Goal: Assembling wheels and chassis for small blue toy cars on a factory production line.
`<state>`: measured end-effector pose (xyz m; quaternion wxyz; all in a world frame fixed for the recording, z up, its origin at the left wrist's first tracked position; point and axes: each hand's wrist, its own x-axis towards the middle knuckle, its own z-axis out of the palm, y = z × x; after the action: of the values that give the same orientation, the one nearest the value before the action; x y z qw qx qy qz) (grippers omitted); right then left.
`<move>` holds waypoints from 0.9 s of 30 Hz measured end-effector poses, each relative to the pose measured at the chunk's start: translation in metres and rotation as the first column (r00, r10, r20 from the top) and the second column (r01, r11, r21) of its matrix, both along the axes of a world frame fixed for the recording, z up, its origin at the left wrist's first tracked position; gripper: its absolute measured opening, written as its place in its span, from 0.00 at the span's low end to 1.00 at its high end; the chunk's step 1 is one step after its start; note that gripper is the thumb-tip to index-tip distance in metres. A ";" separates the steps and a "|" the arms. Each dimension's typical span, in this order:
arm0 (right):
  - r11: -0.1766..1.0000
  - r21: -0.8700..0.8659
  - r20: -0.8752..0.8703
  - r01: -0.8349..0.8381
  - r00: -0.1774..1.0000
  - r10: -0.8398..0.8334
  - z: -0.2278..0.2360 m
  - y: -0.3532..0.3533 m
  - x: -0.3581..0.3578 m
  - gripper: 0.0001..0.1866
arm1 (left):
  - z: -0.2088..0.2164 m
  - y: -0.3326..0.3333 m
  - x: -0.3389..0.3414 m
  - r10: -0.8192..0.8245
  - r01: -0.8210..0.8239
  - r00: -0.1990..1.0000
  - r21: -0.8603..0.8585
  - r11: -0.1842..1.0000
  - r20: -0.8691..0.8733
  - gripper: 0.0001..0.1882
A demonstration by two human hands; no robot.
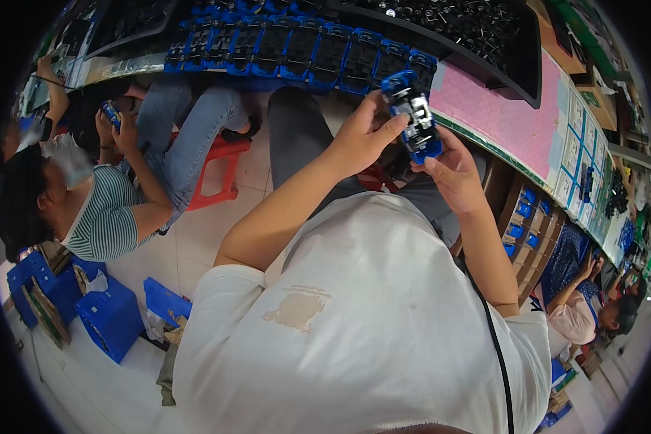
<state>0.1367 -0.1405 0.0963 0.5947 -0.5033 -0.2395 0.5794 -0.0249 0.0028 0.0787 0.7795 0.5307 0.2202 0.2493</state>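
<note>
Between my two hands, over my lap by the bench edge, is a blue toy car (417, 119) with its black and silver underside turned up. My left hand (372, 137) grips its left side, the thumb lying across the underside. Around the near blue end close the fingers of my right hand (452, 170). Just beyond, a row of similar blue toy cars (296, 49) lies side by side along the bench edge, undersides up.
A black tray (520, 61) of small dark and shiny parts stands on the bench beside a pink mat (477, 94). At right is a divided cardboard box (531, 217) with blue pieces. A co-worker (108, 206) at left holds a blue item, near a red stool (220, 170).
</note>
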 end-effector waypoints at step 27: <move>0.942 -0.215 0.424 0.258 0.894 -0.148 -0.044 0.024 0.042 0.27 | -0.147 0.030 -0.080 0.601 -0.114 0.606 0.691 0.713 -0.521 0.11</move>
<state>0.1785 -0.1169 0.0520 0.5175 -0.7089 -0.2223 0.4245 -0.1052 0.0327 -0.0686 0.3496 0.7397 0.5236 0.2377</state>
